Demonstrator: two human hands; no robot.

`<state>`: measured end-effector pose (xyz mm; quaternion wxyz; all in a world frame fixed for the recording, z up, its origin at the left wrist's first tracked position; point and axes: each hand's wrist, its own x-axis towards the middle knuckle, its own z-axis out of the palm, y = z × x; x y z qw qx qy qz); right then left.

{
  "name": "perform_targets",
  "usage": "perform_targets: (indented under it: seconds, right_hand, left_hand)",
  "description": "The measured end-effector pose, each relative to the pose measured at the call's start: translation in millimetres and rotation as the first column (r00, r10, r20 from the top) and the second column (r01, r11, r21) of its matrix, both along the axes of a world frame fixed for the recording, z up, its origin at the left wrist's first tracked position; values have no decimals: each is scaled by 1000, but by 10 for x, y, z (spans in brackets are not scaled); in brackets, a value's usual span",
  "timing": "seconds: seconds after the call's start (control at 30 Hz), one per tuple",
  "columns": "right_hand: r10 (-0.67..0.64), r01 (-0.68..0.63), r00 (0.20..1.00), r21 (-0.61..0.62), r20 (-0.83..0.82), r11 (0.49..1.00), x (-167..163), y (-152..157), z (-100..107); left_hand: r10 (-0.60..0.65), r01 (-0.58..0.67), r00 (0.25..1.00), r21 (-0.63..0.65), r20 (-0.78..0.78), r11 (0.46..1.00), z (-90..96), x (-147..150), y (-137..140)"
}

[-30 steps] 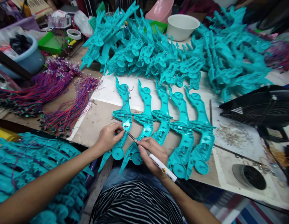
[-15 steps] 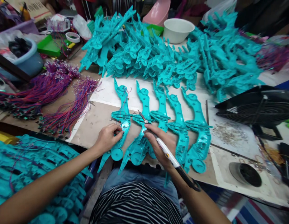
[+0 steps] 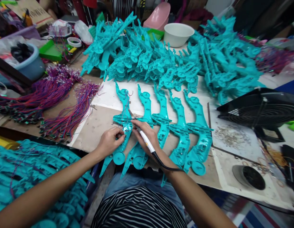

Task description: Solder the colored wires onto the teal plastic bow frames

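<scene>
My right hand (image 3: 147, 136) grips a soldering iron (image 3: 147, 141) with a white handle and a black cord. Its metal tip (image 3: 131, 114) points up and left, over the middle of the leftmost turquoise plastic piece (image 3: 124, 103). Thin red and dark wires (image 3: 126, 107) lie along that piece. Beside its lower half, my left hand (image 3: 111, 141) is closed in a pinch; what sits between the fingertips is too small to make out. Several similar turquoise pieces (image 3: 179, 114) lie in a row to the right, the second partly hidden by my right hand.
Turquoise pieces are heaped at the back (image 3: 142, 53) and lower left (image 3: 42, 183). Wire bundles (image 3: 66, 117) lie on the left. A white bowl (image 3: 177, 33) stands behind; a black fan (image 3: 258, 107), a metal plate (image 3: 232, 133) and a dark-filled cup (image 3: 248, 177) are on the right.
My right hand has moved left with the soldering iron, from the second turquoise piece to the leftmost one. My left hand has stayed almost in place, still pinched.
</scene>
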<state>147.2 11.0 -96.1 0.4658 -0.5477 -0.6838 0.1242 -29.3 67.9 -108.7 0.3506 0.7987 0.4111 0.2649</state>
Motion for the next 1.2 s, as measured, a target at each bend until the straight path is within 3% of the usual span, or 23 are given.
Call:
perform_targets:
  seconds: [0.13,0.27,0.37,0.43,0.57,0.77,1.03,1.2]
  right_hand:
    - [21,-22,999,25,26,999,-40,-39,37]
    - [55,-57,998,65,34,996,-95,-110,98]
    - [85,-88,996,138,33,986,-154,-137,106]
    - [100,-100,995,173,5,980,-187,-125,74]
    - [141,-138,990,162,-8,977,-212,-85,-6]
    - [48,-52,998,165,30,985,-94,-200,62]
    - [-37,46,985,55,-168,997,79,-518,314]
    - [97,-91,984,45,-147,995,-7,-576,224]
  left_hand:
    - [-32,32,999,1,-30,999,47,-45,3]
    - [64,-48,996,250,-56,967,185,-135,-44]
    - [10,6,999,349,-46,937,259,-185,-106]
    - [-27,38,999,317,-39,948,241,-186,-121]
    - [-66,66,998,136,-8,988,155,-142,-74]
    - [-27,32,996,-52,90,998,83,-269,-19]
    - [101,-95,993,-101,62,990,-4,-358,-106]
    - [168,-167,986,-103,-4,981,-49,-323,-146]
